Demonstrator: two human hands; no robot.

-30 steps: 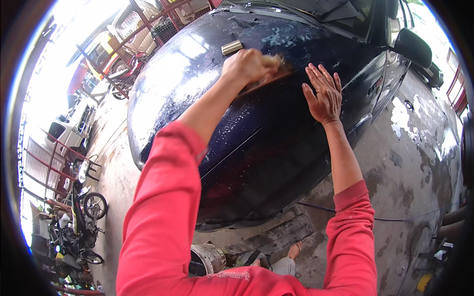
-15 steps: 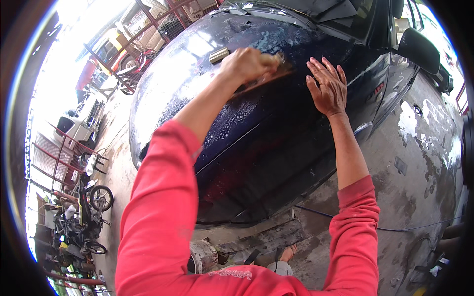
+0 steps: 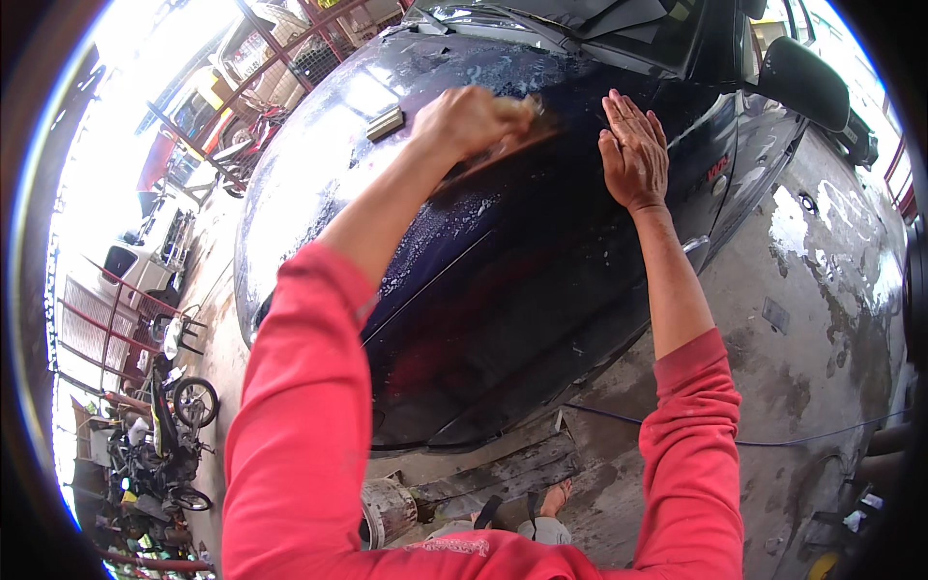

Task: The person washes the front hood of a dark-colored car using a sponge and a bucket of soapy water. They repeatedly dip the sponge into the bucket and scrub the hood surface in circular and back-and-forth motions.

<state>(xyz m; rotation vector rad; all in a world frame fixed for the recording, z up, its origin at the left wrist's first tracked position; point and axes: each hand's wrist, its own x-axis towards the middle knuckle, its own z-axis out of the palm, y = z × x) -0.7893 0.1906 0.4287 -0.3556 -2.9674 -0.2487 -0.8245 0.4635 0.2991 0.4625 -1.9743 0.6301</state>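
Observation:
A wet, dark blue car hood [image 3: 503, 319] lies below my hands, with whitish droplets and streaks on its left part. My left hand [image 3: 466, 121] is closed, knuckles up, over the upper middle of the hood. Something yellowish-brown shows at its fingertips, too blurred by motion to name. My right hand [image 3: 635, 159] rests palm down on the hood farther right, fingers stretched out and holding nothing. A small pale block [image 3: 385, 124] sits on the hood just left of my left hand.
The windshield [image 3: 638, 34] and side mirror [image 3: 802, 82] are beyond, upper right. Below the car stands a stained bucket [image 3: 389, 507], near my feet. A thin hose [image 3: 793, 443] runs across the concrete at right. Motorcycles [image 3: 159, 435] and a white vehicle [image 3: 145, 251] stand at left.
The whole view has shifted a little to the left. My left hand is farther from the pale block than before. My right hand's fingers have drawn closer together, still flat.

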